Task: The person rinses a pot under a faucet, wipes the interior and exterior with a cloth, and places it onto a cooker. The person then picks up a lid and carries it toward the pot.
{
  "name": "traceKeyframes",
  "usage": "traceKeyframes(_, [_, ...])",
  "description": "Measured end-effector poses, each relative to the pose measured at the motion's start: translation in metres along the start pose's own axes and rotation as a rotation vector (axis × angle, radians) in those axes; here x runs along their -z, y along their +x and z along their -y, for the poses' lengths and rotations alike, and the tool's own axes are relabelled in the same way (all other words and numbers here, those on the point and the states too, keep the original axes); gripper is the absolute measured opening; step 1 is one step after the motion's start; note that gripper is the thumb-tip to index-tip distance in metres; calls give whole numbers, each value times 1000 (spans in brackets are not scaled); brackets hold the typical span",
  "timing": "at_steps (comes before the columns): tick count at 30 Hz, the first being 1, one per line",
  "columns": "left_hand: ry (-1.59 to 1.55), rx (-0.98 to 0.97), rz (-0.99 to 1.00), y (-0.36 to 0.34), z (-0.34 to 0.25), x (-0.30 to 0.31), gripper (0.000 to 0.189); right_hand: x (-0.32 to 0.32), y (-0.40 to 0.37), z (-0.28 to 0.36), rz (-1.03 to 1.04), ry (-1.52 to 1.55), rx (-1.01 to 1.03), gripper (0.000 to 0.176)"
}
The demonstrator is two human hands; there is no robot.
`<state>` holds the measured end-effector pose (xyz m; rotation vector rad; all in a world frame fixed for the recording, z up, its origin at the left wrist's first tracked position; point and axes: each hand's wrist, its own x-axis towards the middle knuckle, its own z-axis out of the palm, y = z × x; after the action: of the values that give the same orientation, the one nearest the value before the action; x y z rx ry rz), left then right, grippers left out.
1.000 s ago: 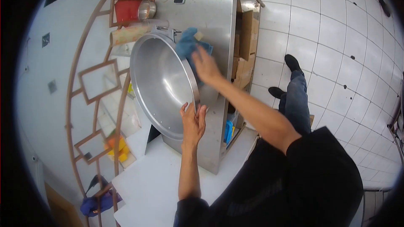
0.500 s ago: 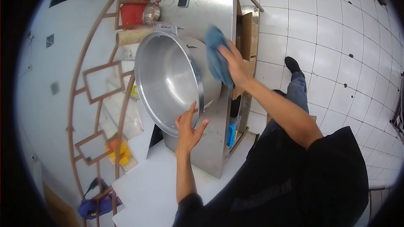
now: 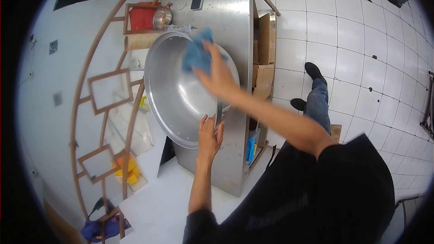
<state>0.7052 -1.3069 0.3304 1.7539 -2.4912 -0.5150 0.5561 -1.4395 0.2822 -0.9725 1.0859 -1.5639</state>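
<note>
Right grip [image 3: 220,76] clamped on 1 cloth [image 3: 196,55] | left grip [image 3: 209,140] clamped on 1 pot [image 3: 167,88]

The right arm [image 3: 285,122] comes from the near right and goes slantwise to the far left, with its elbow bent. The right wrist [image 3: 236,96] looks almost straight. The right hand [image 3: 218,74] is the farther of the two; its fingers are in a hold, and the right thumb [image 3: 200,73] points to the left. Because this hand is blurred, I cannot say exactly how each finger bends. The left arm [image 3: 201,187] extends from the near side toward the far side. The left hand [image 3: 209,141] is nearer, gripping, with the left thumb [image 3: 220,131] to the right of its curved fingers. The hands are apart.
</note>
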Motion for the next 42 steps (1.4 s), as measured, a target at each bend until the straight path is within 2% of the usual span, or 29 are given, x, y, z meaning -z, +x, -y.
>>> traceKeyframes(1, [16, -5, -18, 3, -1, -1, 25, 3, 48, -6, 133, -26, -34, 64])
traceKeyframes(4, [16, 57, -18, 11, -16, 0, 25, -15, 75, -15, 134, -141, -30, 56])
traceKeyframes(6, [1, 114, -14, 12, -12, -2, 25, -4, -1, -10, 22, -119, 53, 55])
traceKeyframes(8, [2, 76, -39, 3, 7, -11, 25, 13, -102, -5, 154, -19, 106, 59])
traceKeyframes(9, [2, 72, -39, 9, 7, -8, 25, 16, -113, -12, 151, -20, 108, 59])
traceKeyframes(11, [-86, -67, -29, 12, -2, 0, 24, 17, -132, -21, 242, 142, 43, 59])
traceKeyframes(12, [-88, -60, -21, 12, -8, 2, 24, 11, -105, -15, 114, 192, -75, 54])
traceKeyframes(13, [-66, 42, -15, 15, -15, 1, 23, 3, -52, -17, -17, 239, -188, 50])
traceKeyframes(14, [-42, 143, -10, 21, -19, 2, 23, 0, 10, -40, 141, 287, -362, 47])
traceKeyframes(15, [-41, 144, -5, 27, -22, 4, 23, -1, 66, -64, 301, 334, -536, 47])
traceKeyframes(17, [-8, 123, 62, 35, -27, 8, 26, -9, 110, -93, 253, 249, -511, 46])
traceKeyframes(18, [-3, 118, 70, 35, -29, 7, 26, -7, 94, -92, 195, 190, -432, 45])
traceKeyframes(19, [-29, 119, 11, 35, -31, 3, 23, 2, 66, -85, 128, 125, -349, 44])
traceKeyframes(20, [-60, 129, -59, 37, -32, -2, 21, 23, 25, -62, 163, 105, -455, 45])
traceKeyframes(22, [-84, 162, -33, 35, -35, 0, 22, 24, -83, -97, 78, 154, -308, 61])
traceKeyframes(25, [-55, 130, -61, 49, -38, 0, 25, 26, -86, -100, -39, -9, -152, 64])
traceKeyframes(27, [-4, 73, -86, 57, -36, 0, 27, 14, 6, -122, -12, 60, -242, 60])
traceKeyframes(29, [39, 152, -80, 63, -31, -3, 32, 27, 95, -113, 539, 40, -443, 53])
traceKeyframes(30, [41, 160, -65, 65, -36, -2, 32, 24, 87, -116, 537, 49, -458, 53])
traceKeyframes(32, [-77, 401, 19, 83, -53, 6, 36, 19, 69, -116, 251, 57, -335, 48])
traceKeyframes(35, [-135, 415, -79, 98, -67, 3, 31, 56, -51, -105, 72, 149, -331, 49])
traceKeyframes(37, [-138, 424, -82, 123, -79, 10, 35, 91, -98, -111, 207, 279, -596, 46])
traceKeyframes(38, [-135, 437, -81, 132, -79, 11, 39, 103, -96, -108, 215, 276, -605, 46])
traceKeyframes(40, [-198, 405, -84, 139, -44, 15, 43, 130, -65, -88, 101, 722, -1103, 44])
traceKeyframes(42, [-261, 367, -92, 132, -35, 32, 49, 138, -22, -75, 169, 827, -894, 45])
